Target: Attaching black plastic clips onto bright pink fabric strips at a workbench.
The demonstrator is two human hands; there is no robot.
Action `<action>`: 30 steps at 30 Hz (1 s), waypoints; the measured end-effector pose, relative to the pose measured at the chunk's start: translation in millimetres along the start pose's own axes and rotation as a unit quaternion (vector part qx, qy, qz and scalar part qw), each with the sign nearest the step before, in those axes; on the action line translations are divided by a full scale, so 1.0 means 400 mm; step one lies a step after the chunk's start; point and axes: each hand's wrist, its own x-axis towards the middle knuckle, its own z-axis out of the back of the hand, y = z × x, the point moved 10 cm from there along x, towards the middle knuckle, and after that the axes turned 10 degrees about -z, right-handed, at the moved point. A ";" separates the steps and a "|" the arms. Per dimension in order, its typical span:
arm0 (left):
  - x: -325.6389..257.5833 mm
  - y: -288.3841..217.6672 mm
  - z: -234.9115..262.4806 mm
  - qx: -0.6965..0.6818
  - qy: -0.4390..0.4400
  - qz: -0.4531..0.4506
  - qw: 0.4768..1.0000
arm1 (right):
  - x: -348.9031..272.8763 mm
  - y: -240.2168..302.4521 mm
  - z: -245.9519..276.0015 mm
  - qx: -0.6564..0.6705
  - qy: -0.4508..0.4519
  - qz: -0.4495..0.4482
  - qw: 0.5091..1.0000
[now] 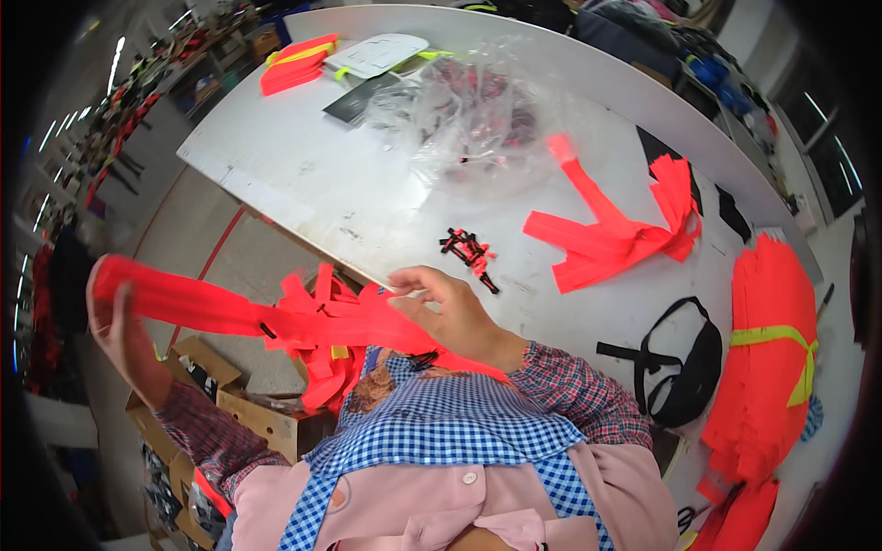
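— Being stretched between both hands, is that one orange strap (197, 308)?

— Yes. Its far end is being clamped by the fingers of the left hand (115, 321), which are closed around it, out beyond the desk (303, 174) edge. The other end is being pinched by the right hand (450, 308), fingers together on the fabric, just above the blue checked apron (441, 432).

— What is being risked here?

— A small black buckle (267, 330) is being carried mid-strap, between the two sets of fingers; if tension is being lost on either side, it could be let slide along the strap, in my judgement. More orange straps (331, 354) are hanging directly below the right fingers, so the held strap could be tangled with them. Should the left grip be loosened, the strap could be dropped toward the cardboard boxes (239, 409) under that hand.

— And what is lying near the fingers?

— Just beyond the right fingers, a little pile of black clips (470, 253) is lying on the desk. Further off, a bundle of orange strips (625, 234) and a clear plastic bag (473, 110) are being left untouched.
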 end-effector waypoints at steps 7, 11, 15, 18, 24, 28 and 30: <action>-0.384 -0.038 -0.658 -0.019 0.479 0.102 0.872 | -0.072 0.139 0.085 -0.027 -0.057 0.145 0.987; -0.454 -0.026 -0.695 -0.055 0.507 0.105 0.854 | -0.103 0.107 0.107 -0.061 -0.077 0.158 0.983; -0.492 -0.024 -0.705 -0.091 0.510 0.106 0.849 | -0.114 0.098 0.110 -0.087 -0.061 0.163 0.981; -0.496 -0.010 -0.708 -0.102 0.486 0.083 0.864 | -0.108 0.081 0.103 -0.101 -0.050 0.168 0.979; -0.509 -0.061 -0.681 -0.018 0.404 -0.033 0.914 | -0.101 0.013 0.083 0.060 -0.027 0.072 0.995; -0.519 -0.108 -0.679 0.003 0.354 -0.154 0.922 | -0.093 -0.099 0.067 0.235 -0.049 -0.005 0.971; -0.541 -0.086 -0.693 -0.015 0.390 -0.087 0.917 | -0.081 -0.135 0.052 0.338 -0.036 -0.028 0.940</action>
